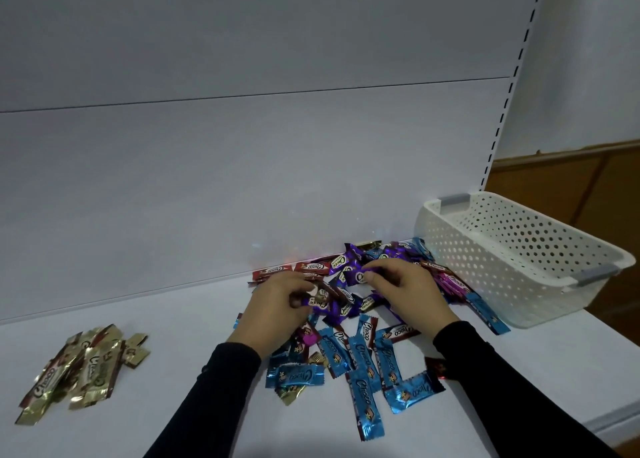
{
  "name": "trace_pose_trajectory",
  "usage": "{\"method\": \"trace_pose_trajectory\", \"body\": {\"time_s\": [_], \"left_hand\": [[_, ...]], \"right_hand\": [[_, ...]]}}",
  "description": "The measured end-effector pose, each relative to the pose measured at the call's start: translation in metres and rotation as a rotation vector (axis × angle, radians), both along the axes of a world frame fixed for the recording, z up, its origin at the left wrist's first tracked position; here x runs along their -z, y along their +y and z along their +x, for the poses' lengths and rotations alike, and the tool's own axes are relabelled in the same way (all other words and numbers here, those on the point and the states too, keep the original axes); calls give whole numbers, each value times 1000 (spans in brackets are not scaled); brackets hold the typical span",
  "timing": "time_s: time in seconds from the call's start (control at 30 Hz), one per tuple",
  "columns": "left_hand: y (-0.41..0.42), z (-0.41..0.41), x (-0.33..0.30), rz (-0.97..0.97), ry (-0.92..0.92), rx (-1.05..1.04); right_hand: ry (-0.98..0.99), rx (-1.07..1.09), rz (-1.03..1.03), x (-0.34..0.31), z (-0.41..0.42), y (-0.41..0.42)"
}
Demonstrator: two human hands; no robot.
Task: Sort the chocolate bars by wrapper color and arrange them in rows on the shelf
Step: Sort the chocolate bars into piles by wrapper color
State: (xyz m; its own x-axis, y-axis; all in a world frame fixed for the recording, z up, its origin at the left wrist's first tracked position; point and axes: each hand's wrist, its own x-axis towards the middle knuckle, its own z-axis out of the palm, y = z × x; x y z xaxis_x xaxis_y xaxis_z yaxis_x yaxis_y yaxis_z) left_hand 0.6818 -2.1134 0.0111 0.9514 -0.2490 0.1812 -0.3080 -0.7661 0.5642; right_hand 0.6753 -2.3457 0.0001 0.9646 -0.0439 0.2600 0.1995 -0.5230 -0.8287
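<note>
A mixed heap of chocolate bars (pixel 349 319) lies on the white shelf (pixel 173 388): purple ones in the middle, blue ones (pixel 363 398) toward the front, red ones (pixel 273 271) against the back panel. A separate pile of gold bars (pixel 79 367) sits at the left. My left hand (pixel 273 308) is in the heap and pinches a purple bar (pixel 317 303) between thumb and fingers. My right hand (pixel 408 288) pinches another purple bar (pixel 358 276) just behind it. Both sleeves are black.
A white perforated basket (pixel 519 260) with grey handles stands at the right end of the shelf, tilted outward. Magenta bars (pixel 453 284) lie beside it. The slotted upright (pixel 509 94) runs up the right side. The shelf's front edge is at lower right.
</note>
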Motion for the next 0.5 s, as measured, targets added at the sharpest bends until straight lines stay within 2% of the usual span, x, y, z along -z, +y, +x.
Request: {"method": "trace_pose_trajectory", "body": {"time_s": [0.3,0.5], "left_hand": [[-15,1,1,116,52,39],[-12,0,-5,36,63,28]], "right_hand": [[3,-58,124,0,2,5],[24,-70,291,-3,1,7]]}}
